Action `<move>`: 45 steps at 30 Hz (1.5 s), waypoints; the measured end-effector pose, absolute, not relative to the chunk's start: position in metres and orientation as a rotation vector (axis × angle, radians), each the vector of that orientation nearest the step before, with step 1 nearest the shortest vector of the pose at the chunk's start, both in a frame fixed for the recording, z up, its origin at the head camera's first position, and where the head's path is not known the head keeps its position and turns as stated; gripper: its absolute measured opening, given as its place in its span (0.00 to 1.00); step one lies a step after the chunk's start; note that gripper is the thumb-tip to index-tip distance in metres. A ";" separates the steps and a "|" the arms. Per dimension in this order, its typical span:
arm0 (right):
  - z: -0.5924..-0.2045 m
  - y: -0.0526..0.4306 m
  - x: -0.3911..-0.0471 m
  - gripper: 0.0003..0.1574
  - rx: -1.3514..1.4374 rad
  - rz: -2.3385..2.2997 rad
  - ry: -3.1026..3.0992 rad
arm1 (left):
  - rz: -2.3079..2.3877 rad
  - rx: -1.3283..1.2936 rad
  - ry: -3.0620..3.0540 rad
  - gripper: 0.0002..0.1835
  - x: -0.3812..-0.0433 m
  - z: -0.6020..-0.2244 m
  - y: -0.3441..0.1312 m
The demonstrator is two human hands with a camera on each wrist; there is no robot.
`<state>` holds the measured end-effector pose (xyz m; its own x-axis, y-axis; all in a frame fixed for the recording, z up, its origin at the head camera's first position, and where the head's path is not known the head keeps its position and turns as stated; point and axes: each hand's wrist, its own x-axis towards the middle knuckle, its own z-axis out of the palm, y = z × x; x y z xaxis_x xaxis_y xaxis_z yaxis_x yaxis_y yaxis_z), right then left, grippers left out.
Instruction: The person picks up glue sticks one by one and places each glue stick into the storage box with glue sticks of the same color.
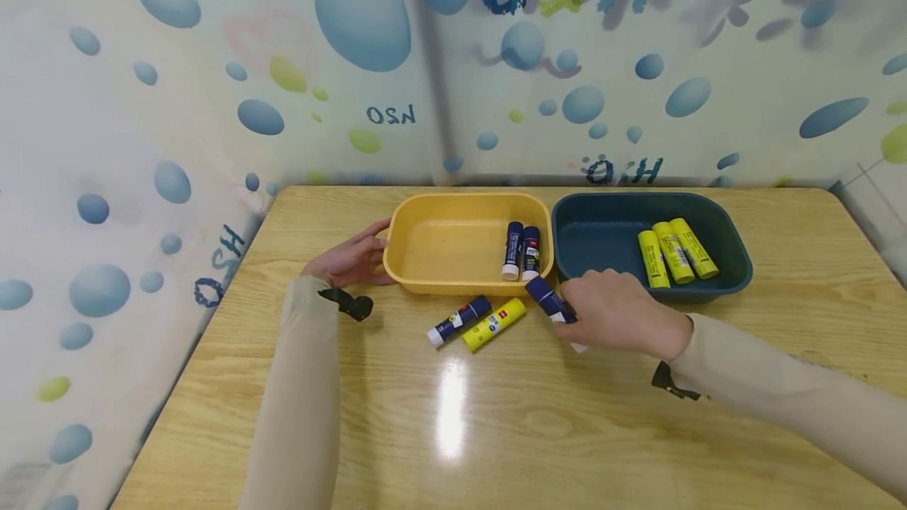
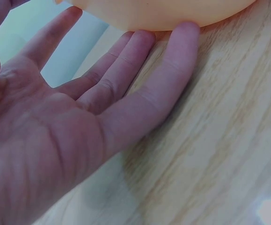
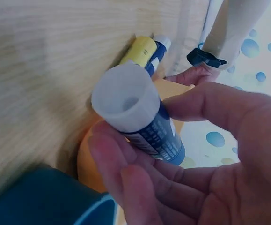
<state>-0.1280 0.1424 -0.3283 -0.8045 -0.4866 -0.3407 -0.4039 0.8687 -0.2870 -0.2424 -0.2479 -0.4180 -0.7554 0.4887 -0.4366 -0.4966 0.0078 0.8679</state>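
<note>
Right wrist view: the right hand (image 3: 205,180) pinches a navy glue stick (image 3: 149,133), probably light, stiff, smooth, best held mid-barrel; left hand (image 1: 354,260) spreads against yellow tray (image 1: 468,288).

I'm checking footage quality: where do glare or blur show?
Head: a bright glare streak on the table; left wrist: a glare spot at lower right; right wrist: print on the held blue glue stick looks soft, hard to read.
</note>
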 end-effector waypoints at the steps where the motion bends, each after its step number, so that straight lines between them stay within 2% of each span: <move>1: -0.327 0.142 -0.130 0.15 -0.659 -0.288 2.633 | 1.825 -0.014 1.604 0.32 -0.242 -0.418 -0.248; 13: -0.314 0.132 -0.151 0.13 -0.672 -0.337 2.642 | 1.812 0.013 1.617 0.33 -0.242 -0.418 -0.249; 33: -0.313 0.098 -0.195 0.23 -0.548 -0.241 2.646 | 1.827 -0.008 1.594 0.32 -0.245 -0.421 -0.249; 45: -0.320 0.081 -0.228 0.19 -0.489 -0.306 2.540 | 1.817 -0.008 1.611 0.32 -0.244 -0.420 -0.249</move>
